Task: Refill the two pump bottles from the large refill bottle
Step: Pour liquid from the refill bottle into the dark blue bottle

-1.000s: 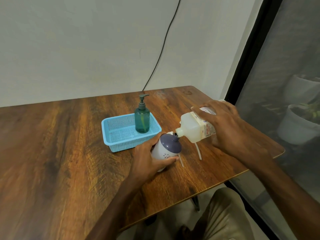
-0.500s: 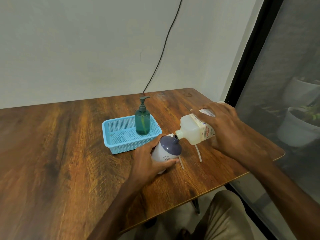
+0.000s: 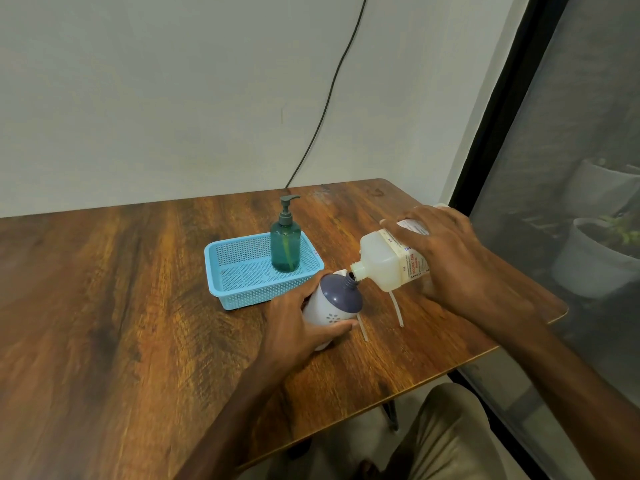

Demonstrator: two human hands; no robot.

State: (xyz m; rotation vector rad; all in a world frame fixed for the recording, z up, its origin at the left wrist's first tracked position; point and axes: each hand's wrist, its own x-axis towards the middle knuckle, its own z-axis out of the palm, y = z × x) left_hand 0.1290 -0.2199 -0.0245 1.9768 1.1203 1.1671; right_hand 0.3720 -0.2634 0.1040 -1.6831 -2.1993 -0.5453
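My left hand (image 3: 298, 323) grips a white pump bottle with a purple top (image 3: 334, 303), its pump removed and its neck tilted to the right. My right hand (image 3: 446, 258) holds the large translucent refill bottle (image 3: 384, 261) tipped on its side, its spout touching the open neck of the white bottle. A green pump bottle (image 3: 285, 242) with its pump on stands upright in the blue basket (image 3: 242, 289). Two white pump tubes (image 3: 396, 308) lie on the table under the refill bottle; their pump heads are hidden.
The wooden table (image 3: 121, 323) ends close on the right and front. A black cable (image 3: 332, 88) runs down the wall behind. A dark screened window with white plant pots (image 3: 595, 265) stands to the right. A person's knee shows below the table edge.
The bottles stay mouth to mouth while the view shifts slightly. The refill bottle's spout has settled closer onto the white bottle's neck.
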